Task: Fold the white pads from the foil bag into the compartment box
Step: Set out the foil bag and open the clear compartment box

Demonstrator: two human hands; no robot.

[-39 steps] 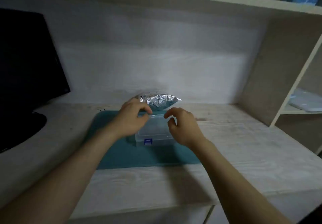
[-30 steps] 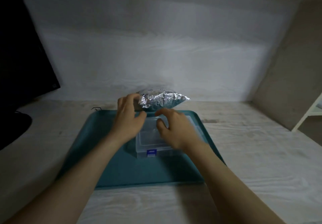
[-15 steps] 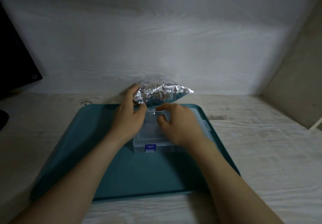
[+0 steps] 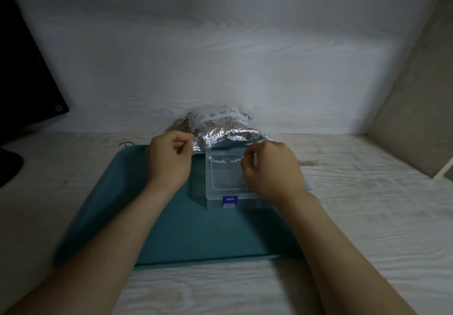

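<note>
- Dim, bluish-grey overall; brightest band across the mid back wall point(image 4: 220, 52), top strip shaded.
- Sharp glints on the foil bag point(image 4: 230, 135).
- Tray point(image 4: 103, 192) left edge smeared.
- Wide-angle bending at edges, corners dark, near forearms soft.

The left hand point(image 4: 169, 160) has slid left off the compartment box point(image 4: 225, 175) and now pinches the foil bag point(image 4: 228, 130) at its left edge. The right hand point(image 4: 269, 170), flat on the lid before, has curled its fingers at the box's far edge.
</note>
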